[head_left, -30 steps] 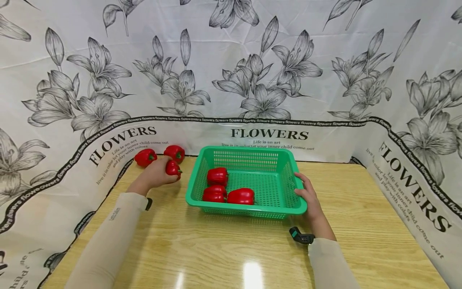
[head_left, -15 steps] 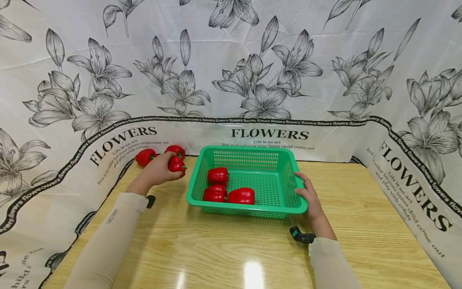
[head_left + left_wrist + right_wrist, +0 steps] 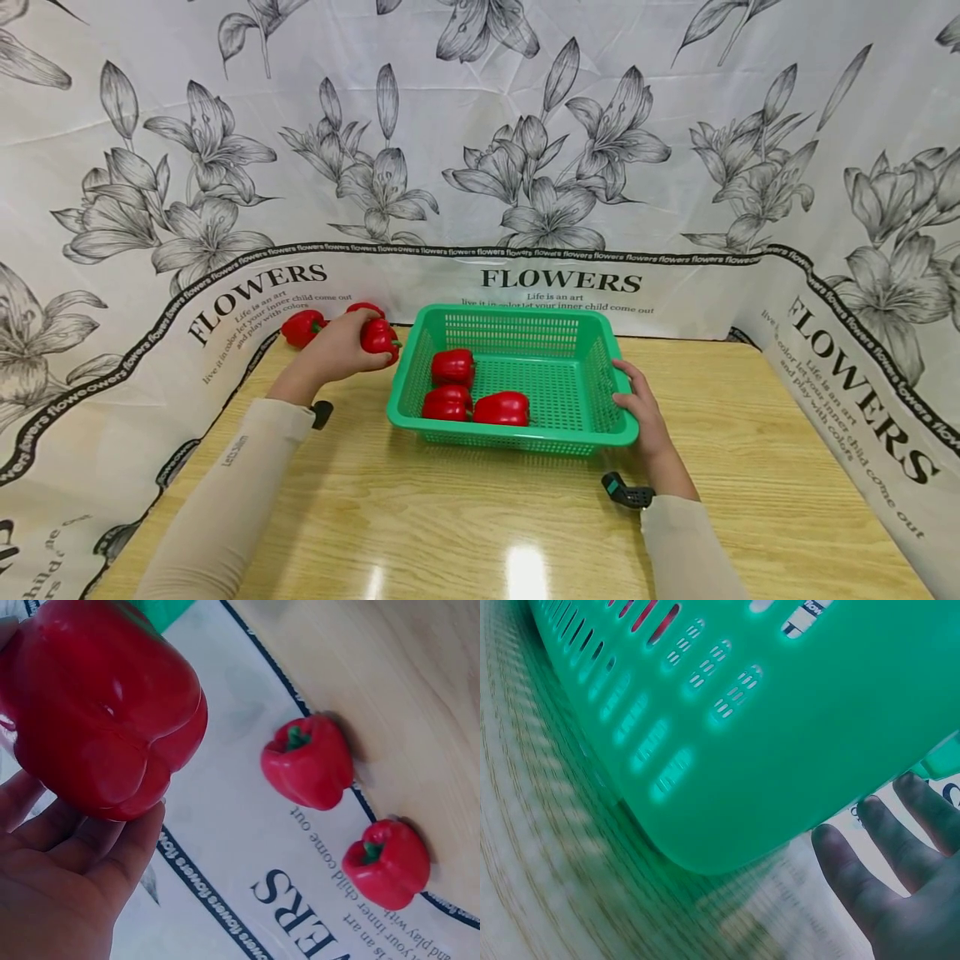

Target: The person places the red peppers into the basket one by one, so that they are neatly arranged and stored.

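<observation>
Left grip [image 3: 343, 346]: grasping, its thumb and fingers wrapped round the held red bell pepper [image 3: 381, 339].
Held red bell pepper: left of centre in the head frame, just beside the basket's left rim and outside it, its green stem toward the right; it fills the upper left of the left wrist frame.
Right grip [image 3: 648, 410]: grasping the green basket [image 3: 510, 432] at its right side; in the right wrist frame three fingertips meet the outer wall, lower right.
Green basket: centre of the head frame, upright, with perforated walls and floor.
Peppers in the basket: an upper red pepper [image 3: 453, 367], a lower-left red pepper [image 3: 446, 404] and a lower-right red pepper [image 3: 501, 408], grouped in the left half.
Peppers outside: a far-left red pepper [image 3: 302, 327] and a rear red pepper [image 3: 367, 309], left of the basket near the cloth; the left grip and its load partly hide the rear one.
Bench [image 3: 450, 525]: pale wood grain, glare at lower centre.
Cloth backdrop [image 3: 420, 283]: white, printed with grey lilies and "FLOWERS", across the top and both sides.
Sleeves [image 3: 225, 508]: pale, entering from lower left and lower right.
</observation>
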The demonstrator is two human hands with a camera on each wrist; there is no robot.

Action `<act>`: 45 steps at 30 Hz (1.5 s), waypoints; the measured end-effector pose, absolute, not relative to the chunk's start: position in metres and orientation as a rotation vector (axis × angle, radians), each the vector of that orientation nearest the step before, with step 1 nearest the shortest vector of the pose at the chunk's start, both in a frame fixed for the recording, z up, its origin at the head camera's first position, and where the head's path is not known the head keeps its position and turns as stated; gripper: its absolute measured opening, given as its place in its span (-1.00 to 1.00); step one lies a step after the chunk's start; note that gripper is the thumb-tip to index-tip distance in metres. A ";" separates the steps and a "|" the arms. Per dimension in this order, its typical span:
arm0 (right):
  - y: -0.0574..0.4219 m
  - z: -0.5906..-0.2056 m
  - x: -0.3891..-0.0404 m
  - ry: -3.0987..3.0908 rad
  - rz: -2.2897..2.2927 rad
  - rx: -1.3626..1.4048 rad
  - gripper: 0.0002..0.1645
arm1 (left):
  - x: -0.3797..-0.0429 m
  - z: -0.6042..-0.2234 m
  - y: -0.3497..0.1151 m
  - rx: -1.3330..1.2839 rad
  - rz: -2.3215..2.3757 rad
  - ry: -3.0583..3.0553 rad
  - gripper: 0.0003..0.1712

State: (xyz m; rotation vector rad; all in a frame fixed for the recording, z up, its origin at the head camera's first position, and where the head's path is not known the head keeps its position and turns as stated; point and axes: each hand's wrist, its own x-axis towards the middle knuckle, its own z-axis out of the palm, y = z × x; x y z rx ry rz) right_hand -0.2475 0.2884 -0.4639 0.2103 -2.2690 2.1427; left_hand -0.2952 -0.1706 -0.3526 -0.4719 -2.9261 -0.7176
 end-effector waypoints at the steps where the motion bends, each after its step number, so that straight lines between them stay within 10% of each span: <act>1: 0.289 -0.464 -0.247 -2.264 2.147 0.213 -0.35 | -0.294 -0.351 -0.169 -0.473 -0.714 -2.927 -0.20; 45: 0.289 -0.466 -0.246 -2.238 2.190 0.227 -0.35 | -0.299 -0.343 -0.096 -0.667 -0.767 -2.930 -0.30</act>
